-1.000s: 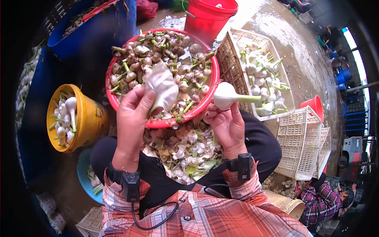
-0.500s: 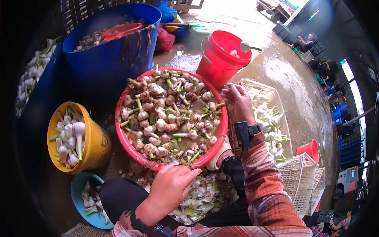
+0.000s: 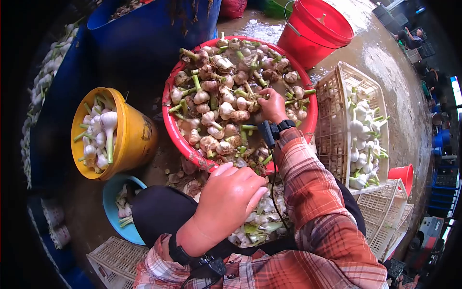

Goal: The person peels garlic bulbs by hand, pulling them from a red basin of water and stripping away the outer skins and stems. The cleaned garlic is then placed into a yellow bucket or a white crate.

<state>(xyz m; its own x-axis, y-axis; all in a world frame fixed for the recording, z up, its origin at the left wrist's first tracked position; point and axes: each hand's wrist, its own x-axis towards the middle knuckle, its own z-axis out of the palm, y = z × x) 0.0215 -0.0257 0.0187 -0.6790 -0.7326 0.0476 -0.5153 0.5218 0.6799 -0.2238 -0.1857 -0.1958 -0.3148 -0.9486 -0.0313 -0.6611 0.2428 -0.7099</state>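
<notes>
Grip unclear, right hand [image 3: 273, 105] | muddy, round garlic bulbs [image 3: 226, 111] | left hand [image 3: 230, 197] loosely open

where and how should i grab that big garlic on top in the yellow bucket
Best pinched, I'd say, by the stem of the big garlic, coming from above on the side nearest the wearer. It lies on top of the other garlic in the yellow bucket, its stem pointing back toward the wearer: straight, uncovered and slimmer than the round bulb.
</notes>
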